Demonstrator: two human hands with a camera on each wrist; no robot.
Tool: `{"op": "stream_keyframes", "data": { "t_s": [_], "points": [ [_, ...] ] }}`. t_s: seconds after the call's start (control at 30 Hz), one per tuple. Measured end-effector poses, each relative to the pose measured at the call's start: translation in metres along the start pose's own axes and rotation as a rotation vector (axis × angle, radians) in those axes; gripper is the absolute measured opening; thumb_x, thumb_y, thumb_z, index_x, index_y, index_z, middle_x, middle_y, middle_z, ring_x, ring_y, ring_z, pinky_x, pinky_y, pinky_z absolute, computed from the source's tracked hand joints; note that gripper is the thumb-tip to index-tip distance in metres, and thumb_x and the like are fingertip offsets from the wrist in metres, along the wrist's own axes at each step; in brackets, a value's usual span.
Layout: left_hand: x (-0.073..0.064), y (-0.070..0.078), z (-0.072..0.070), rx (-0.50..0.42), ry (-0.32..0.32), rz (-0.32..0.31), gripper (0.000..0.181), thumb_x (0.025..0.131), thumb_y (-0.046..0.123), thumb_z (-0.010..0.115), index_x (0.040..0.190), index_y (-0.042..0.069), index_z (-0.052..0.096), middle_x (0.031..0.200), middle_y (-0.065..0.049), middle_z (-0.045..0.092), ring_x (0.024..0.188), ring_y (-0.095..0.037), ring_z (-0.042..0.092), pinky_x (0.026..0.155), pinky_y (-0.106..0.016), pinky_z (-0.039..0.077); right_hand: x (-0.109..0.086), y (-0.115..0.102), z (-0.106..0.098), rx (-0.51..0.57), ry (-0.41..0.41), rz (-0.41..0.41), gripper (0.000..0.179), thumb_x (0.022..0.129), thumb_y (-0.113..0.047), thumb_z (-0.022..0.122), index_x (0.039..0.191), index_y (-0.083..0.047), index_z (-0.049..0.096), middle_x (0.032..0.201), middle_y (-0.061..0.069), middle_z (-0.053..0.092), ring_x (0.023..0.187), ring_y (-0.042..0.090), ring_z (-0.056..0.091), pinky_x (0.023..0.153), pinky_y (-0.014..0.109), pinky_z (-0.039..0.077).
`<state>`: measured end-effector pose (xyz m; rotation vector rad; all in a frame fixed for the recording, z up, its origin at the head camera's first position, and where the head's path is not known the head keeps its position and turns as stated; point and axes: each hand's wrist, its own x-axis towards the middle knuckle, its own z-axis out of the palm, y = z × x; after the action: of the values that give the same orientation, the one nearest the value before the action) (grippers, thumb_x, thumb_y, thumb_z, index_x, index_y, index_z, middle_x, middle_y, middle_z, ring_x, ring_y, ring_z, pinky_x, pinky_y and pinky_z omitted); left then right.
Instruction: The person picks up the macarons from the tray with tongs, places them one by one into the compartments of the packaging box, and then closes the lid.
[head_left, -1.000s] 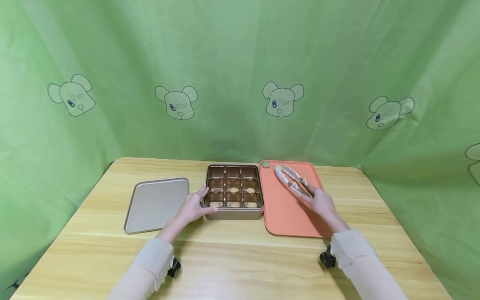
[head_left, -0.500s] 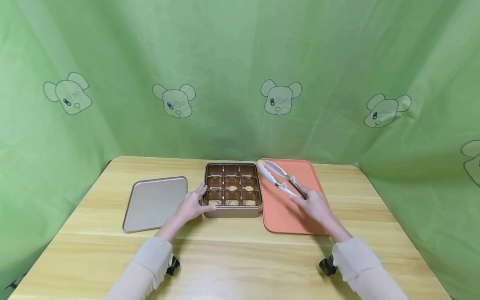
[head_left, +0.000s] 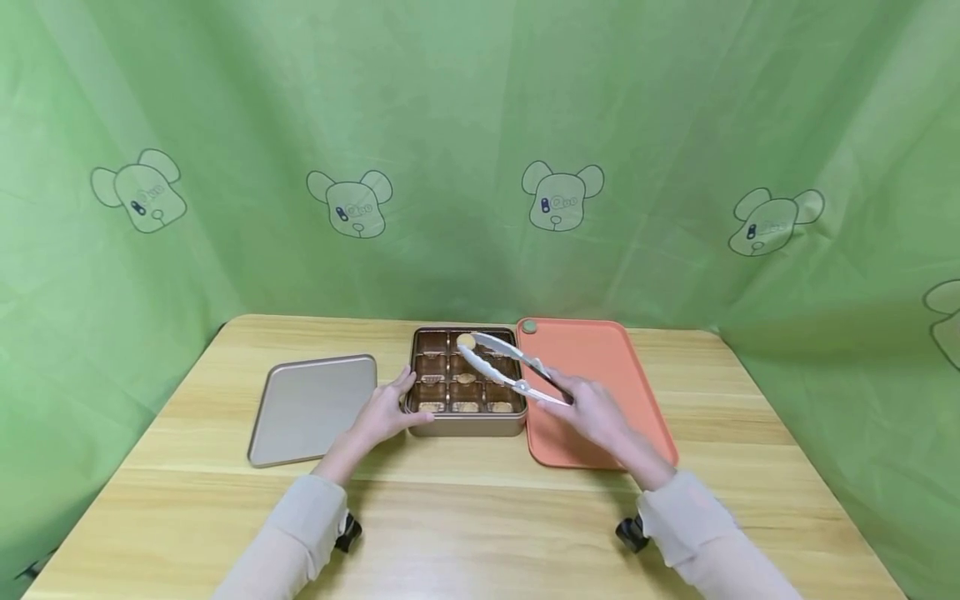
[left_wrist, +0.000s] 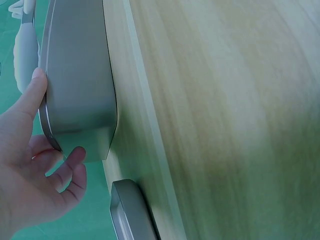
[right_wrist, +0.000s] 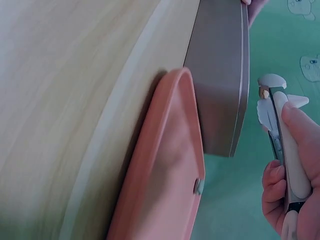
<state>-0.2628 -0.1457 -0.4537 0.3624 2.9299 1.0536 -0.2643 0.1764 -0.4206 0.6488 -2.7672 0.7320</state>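
My right hand (head_left: 596, 408) grips a pair of tongs (head_left: 501, 380) by the handles. A round, pale-brown biscuit (head_left: 467, 341) sits between the tong tips, above the back middle compartment of a brown metal tin (head_left: 467, 427). The tin has a divided insert with nine compartments. Several biscuits (head_left: 467, 407) lie in its front row, and another shows in the middle one. The tongs cover part of the right side. My left hand (head_left: 384, 412) holds the tin's front left corner, thumb (left_wrist: 34, 95) on the front rim and fingers round the left side.
Right of the tin, against its side, lies a coral tray (head_left: 581, 446) with a small green disc (head_left: 529, 327) in its back left corner. A flat metal lid (head_left: 315, 408) lies to the left on the wooden table (head_left: 480, 525). Green curtain (head_left: 450, 275) hangs behind.
My right hand has carried the tongs and biscuit leftward from the coral tray's back left to over the tin. The left hand has stayed at the tin's corner.
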Motion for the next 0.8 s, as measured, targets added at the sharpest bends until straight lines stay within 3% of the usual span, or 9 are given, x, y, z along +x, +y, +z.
{"op": "stream_keyframes", "data": {
  "t_s": [0.1,0.27,0.33,0.53,0.57,0.67,0.8],
  "points": [
    [0.000,-0.001,0.001,0.003,0.004,0.003,0.087,0.071,0.037,0.075,0.136,-0.004,0.034,0.146,-0.018,0.023,0.042,-0.009,0.037,0.094,-0.038,0.044,0.003,-0.006,0.005,0.006,-0.034,-0.006,0.061,0.079,-0.031,0.070,0.129,-0.004,0.050,0.059,-0.001,0.045,0.053,0.012,0.034,0.047,0.025,0.030],
    [-0.002,-0.002,0.002,-0.010,-0.004,0.001,0.087,0.071,0.037,0.074,0.136,-0.004,0.034,0.147,-0.016,0.021,0.038,-0.008,0.035,0.077,-0.031,0.051,0.007,-0.016,0.013,0.010,-0.093,-0.010,0.062,0.078,-0.031,0.071,0.130,-0.003,0.049,0.057,-0.002,0.037,0.051,0.012,0.028,0.045,0.024,0.025],
    [-0.002,-0.002,0.002,-0.020,-0.005,0.001,0.087,0.071,0.036,0.075,0.136,-0.004,0.034,0.147,-0.016,0.020,0.037,-0.008,0.033,0.069,-0.027,0.050,0.009,-0.020,0.015,0.008,-0.098,-0.012,0.062,0.078,-0.032,0.071,0.129,-0.003,0.050,0.060,0.001,0.045,0.053,0.011,0.031,0.047,0.024,0.027],
    [-0.001,-0.001,0.002,-0.021,-0.002,0.001,0.087,0.071,0.036,0.075,0.137,-0.003,0.033,0.147,-0.017,0.021,0.037,-0.008,0.032,0.066,-0.023,0.047,0.015,-0.029,0.016,0.010,-0.150,-0.003,0.065,0.079,-0.036,0.069,0.131,-0.003,0.048,0.059,-0.002,0.045,0.051,0.009,0.031,0.046,0.023,0.029],
    [0.000,-0.001,0.002,-0.023,-0.004,0.001,0.087,0.071,0.036,0.075,0.137,-0.003,0.033,0.147,-0.017,0.021,0.037,-0.007,0.031,0.064,-0.023,0.047,0.015,-0.030,0.016,0.014,-0.160,0.001,0.065,0.079,-0.036,0.069,0.131,-0.003,0.047,0.056,-0.003,0.039,0.049,0.009,0.028,0.044,0.023,0.027],
    [0.001,-0.001,0.002,-0.020,-0.005,0.004,0.087,0.071,0.037,0.075,0.137,-0.003,0.033,0.146,-0.018,0.022,0.037,-0.007,0.031,0.063,-0.022,0.046,0.015,-0.030,0.017,0.011,-0.150,-0.006,0.066,0.079,-0.036,0.069,0.131,-0.002,0.048,0.059,0.001,0.047,0.049,0.008,0.028,0.046,0.022,0.028],
    [0.001,-0.001,0.001,-0.024,-0.009,0.000,0.087,0.071,0.036,0.074,0.137,-0.004,0.033,0.147,-0.017,0.020,0.037,-0.007,0.032,0.058,-0.022,0.047,0.014,-0.025,0.015,0.023,-0.126,0.005,0.065,0.079,-0.034,0.070,0.130,-0.001,0.048,0.062,0.006,0.047,0.051,0.011,0.028,0.047,0.024,0.028]
  ]
}}
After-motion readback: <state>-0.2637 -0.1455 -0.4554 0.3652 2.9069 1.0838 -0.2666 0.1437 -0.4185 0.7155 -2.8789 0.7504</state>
